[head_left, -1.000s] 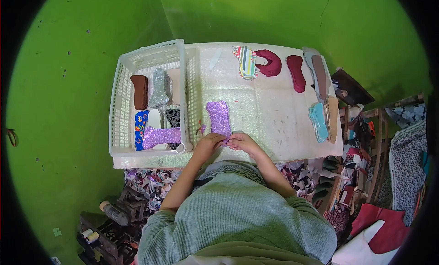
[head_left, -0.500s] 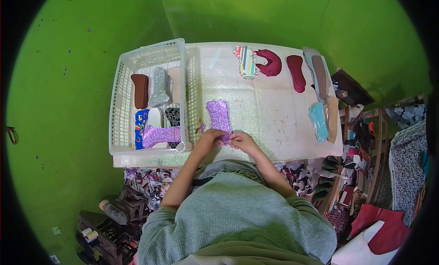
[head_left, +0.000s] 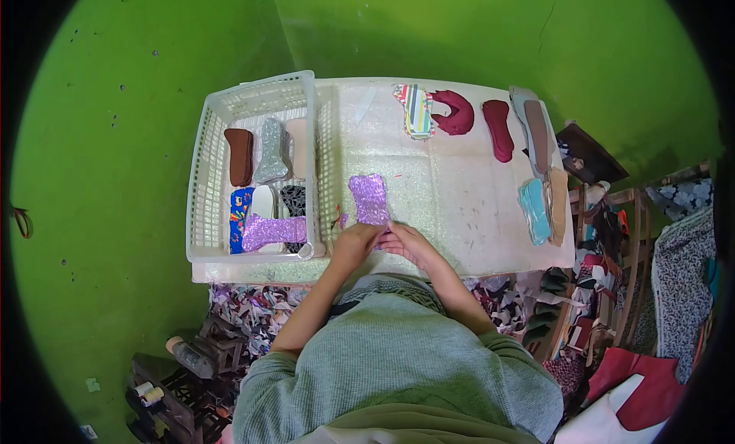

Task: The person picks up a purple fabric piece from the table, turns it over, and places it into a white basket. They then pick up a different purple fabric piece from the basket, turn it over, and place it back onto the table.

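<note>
A purple glittery piece (head_left: pixel 369 198) lies on the white table (head_left: pixel 452 207) in front of me, its near end partly covered by my hands. My left hand (head_left: pixel 357 240) is over that near end, its fingers closed and pressed together at the purple piece. Touching or nearly touching it, my right hand (head_left: pixel 407 243) has its fingers bent toward the left fingertips. Whatever lies between the right fingertips is too small to make out. Beside my left hand are a small purple scrap (head_left: pixel 344 221) and a thin orange-handled item (head_left: pixel 336 215).
At the left stands a white basket (head_left: pixel 194 207) holding brown, silver, blue, black and purple pieces. Striped pieces (head_left: pixel 418 112) and maroon pieces (head_left: pixel 498 130) lie at the back. Turquoise pieces (head_left: pixel 534 211) and tan pieces (head_left: pixel 558 207) lie along the right edge.
My hands have drawn closer together over the near end of the purple piece. The right hand has turned, its fingers now spread more toward the left hand. The whole view has shifted slightly.
</note>
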`<control>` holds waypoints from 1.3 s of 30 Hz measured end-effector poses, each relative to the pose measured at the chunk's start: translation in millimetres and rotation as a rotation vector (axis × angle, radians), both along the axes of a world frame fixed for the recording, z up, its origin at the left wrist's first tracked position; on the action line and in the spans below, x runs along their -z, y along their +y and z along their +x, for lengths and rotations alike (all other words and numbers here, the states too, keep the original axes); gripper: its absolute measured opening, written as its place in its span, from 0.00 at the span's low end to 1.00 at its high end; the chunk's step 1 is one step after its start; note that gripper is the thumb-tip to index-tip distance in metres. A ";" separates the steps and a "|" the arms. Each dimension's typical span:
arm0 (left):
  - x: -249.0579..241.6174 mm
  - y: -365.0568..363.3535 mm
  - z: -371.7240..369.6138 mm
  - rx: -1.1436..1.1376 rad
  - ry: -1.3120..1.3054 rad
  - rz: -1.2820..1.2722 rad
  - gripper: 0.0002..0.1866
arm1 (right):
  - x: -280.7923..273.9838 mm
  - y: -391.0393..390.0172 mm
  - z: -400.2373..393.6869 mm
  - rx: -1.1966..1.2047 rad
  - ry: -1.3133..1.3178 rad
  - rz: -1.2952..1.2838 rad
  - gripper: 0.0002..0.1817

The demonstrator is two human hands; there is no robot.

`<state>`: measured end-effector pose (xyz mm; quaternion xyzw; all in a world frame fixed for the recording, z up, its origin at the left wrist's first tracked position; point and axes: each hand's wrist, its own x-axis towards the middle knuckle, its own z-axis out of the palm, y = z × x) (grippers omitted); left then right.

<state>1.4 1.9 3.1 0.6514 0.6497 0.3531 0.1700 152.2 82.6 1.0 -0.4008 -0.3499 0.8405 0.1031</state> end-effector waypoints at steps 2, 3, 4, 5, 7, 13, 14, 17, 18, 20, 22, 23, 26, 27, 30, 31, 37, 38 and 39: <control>7.3 -0.6 5.5 0.029 0.036 0.112 0.07 | 3.1 0.3 -2.3 0.064 0.040 0.001 0.17; 6.5 -0.2 7.5 0.059 0.070 0.220 0.07 | 6.0 0.7 -3.3 0.129 0.078 -0.001 0.17; 5.5 -0.3 8.9 0.058 0.071 0.221 0.07 | 10.6 2.3 -2.9 0.127 0.079 -0.001 0.17; 4.2 -0.9 10.6 0.082 0.044 0.202 0.06 | 16.2 4.5 -0.5 0.145 0.082 -0.004 0.18; -0.4 -0.8 11.5 0.109 0.015 0.184 0.07 | 10.5 4.7 0.4 0.165 0.083 -0.007 0.19; -7.6 12.2 -2.6 -0.120 0.023 0.264 0.18 | 10.2 8.0 7.4 0.082 0.051 0.189 0.20; -9.4 14.5 -4.7 -0.195 -0.076 0.181 0.22 | 8.1 10.1 10.2 0.043 0.054 0.212 0.20; 1.0 19.2 -13.0 -0.228 -0.205 0.071 0.32 | -12.6 14.4 16.3 -0.025 0.056 0.243 0.20; 2.1 20.9 -12.5 -0.254 -0.528 -0.098 0.33 | -19.0 16.0 18.7 -0.054 0.054 0.250 0.20; 4.0 20.6 -12.6 -0.272 -0.848 -0.274 0.33 | -27.2 19.5 23.7 -0.080 0.064 0.259 0.20; -15.2 17.5 -12.7 -0.197 -1.143 -0.486 0.33 | -30.4 23.7 28.8 -0.108 0.076 0.267 0.20; -12.8 17.3 -12.8 -0.196 -1.142 -0.487 0.33 | -31.1 25.9 31.9 -0.153 0.089 0.278 0.21; -10.2 16.3 -10.8 -0.140 -1.432 -0.555 0.30 | -36.2 29.7 38.6 -0.209 0.077 0.320 0.21; -18.8 15.6 -7.1 -0.146 -1.446 -0.494 0.28 | -38.4 30.6 40.4 -0.223 0.052 0.350 0.21; -30.5 15.7 -8.1 -0.171 -1.424 -0.391 0.24 | -43.8 33.7 46.0 -0.202 0.066 0.381 0.18; -32.2 16.2 -9.9 -0.191 -1.390 -0.346 0.21 | -45.8 35.3 47.7 -0.198 0.066 0.382 0.18; -48.4 9.5 -22.3 -0.198 -1.088 -0.200 0.09 | -59.9 36.9 51.7 -0.105 -0.140 0.567 0.14; -56.7 8.2 -22.2 -0.195 -1.087 -0.199 0.09 | -59.4 35.7 51.1 -0.015 -0.144 0.559 0.13; -68.1 6.0 -21.4 -0.222 -1.022 -0.186 0.08 | -59.6 34.4 49.8 0.075 -0.146 0.547 0.12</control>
